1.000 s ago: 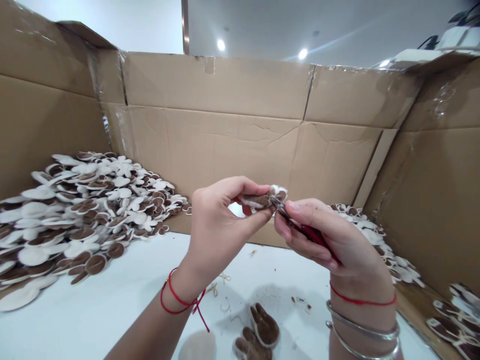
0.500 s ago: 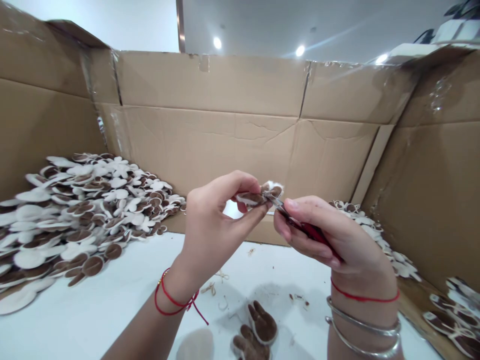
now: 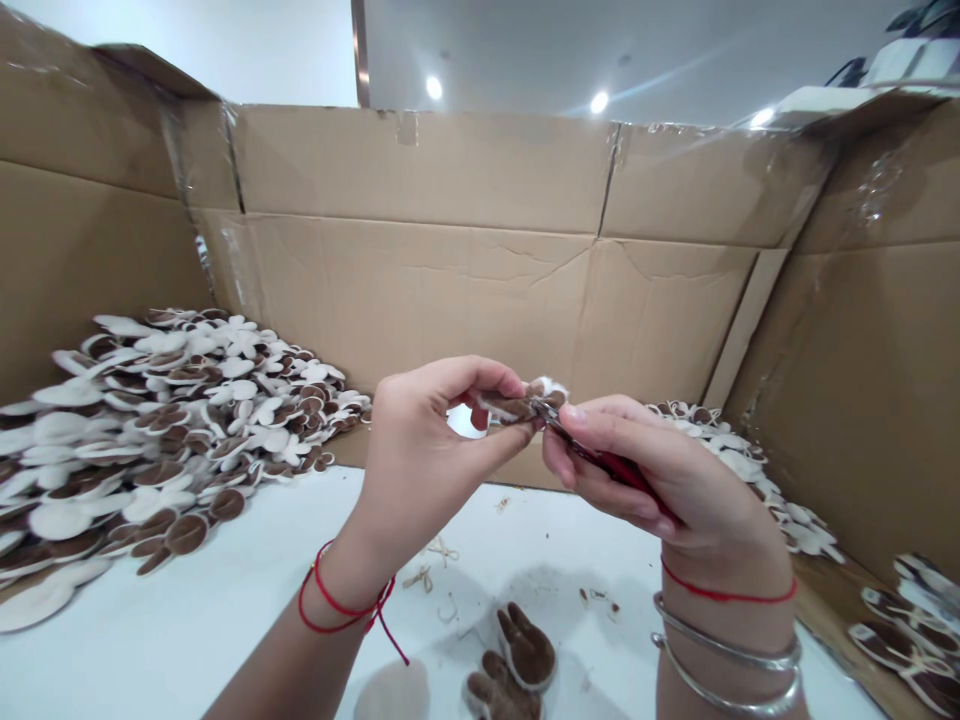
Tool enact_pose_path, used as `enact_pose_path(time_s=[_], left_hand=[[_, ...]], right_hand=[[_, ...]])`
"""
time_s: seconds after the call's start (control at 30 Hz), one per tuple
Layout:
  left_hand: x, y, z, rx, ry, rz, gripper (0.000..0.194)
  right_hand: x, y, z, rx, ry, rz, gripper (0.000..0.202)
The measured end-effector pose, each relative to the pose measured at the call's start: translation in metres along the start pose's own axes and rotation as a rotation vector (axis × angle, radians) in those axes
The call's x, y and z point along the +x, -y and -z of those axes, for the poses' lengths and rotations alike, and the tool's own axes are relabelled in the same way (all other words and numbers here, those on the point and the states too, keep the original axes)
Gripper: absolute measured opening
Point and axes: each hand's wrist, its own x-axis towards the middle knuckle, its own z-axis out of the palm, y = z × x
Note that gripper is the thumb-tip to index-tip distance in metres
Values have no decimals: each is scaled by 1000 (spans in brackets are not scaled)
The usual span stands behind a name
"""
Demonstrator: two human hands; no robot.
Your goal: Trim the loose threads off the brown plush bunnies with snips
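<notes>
Pinched between the thumb and fingers of my left hand [image 3: 442, 430] is a small brown-and-white plush piece [image 3: 510, 405], white fluff showing at its far end. My right hand [image 3: 637, 460] grips a red-handled pliers-like tool [image 3: 619, 470]. Its narrow metal tip meets the plush piece near my left thumb; whether the jaws are closed on it I cannot tell. Below my hands, a brown rabbit-shaped plush piece [image 3: 527, 648] lies on the white table [image 3: 292, 590], against a second brown plush piece [image 3: 499, 692] that the frame cuts off.
At left rises a large heap of flat brown-and-white fabric cutouts [image 3: 165, 420]. More cutouts [image 3: 757, 470] lie along the right side, with others [image 3: 900, 640] at the lower right. Cardboard walls [image 3: 420, 280] enclose the table. Thread scraps [image 3: 420, 578] are scattered near the middle.
Both hands have dropped slightly, with the plush piece and the tool, and the tool tip still meets the piece. The pieces on the table have not moved.
</notes>
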Motion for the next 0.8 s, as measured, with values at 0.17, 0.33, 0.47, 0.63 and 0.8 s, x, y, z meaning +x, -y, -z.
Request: enact_pose_path(time_s=[0.17,0.33,0.47,0.63,0.8], left_hand=[[0,0,0,39,-20,-18,12],[-1,1,-2,51,-41,-49,13],[-1,2,-2,62,-49,-86,14],[-1,2,-2,82,-26,-92,13],[0,-1,-1,86,-10,-49,11]], right_hand=[[2,1,-2,13,-11,14,40],[2,1,-4,22,-33,9,40],[2,1,-4,22,-42,1,40],[2,0,-3,25,-24,-12,39],[3,-2,-3,1,-23,-5,41]])
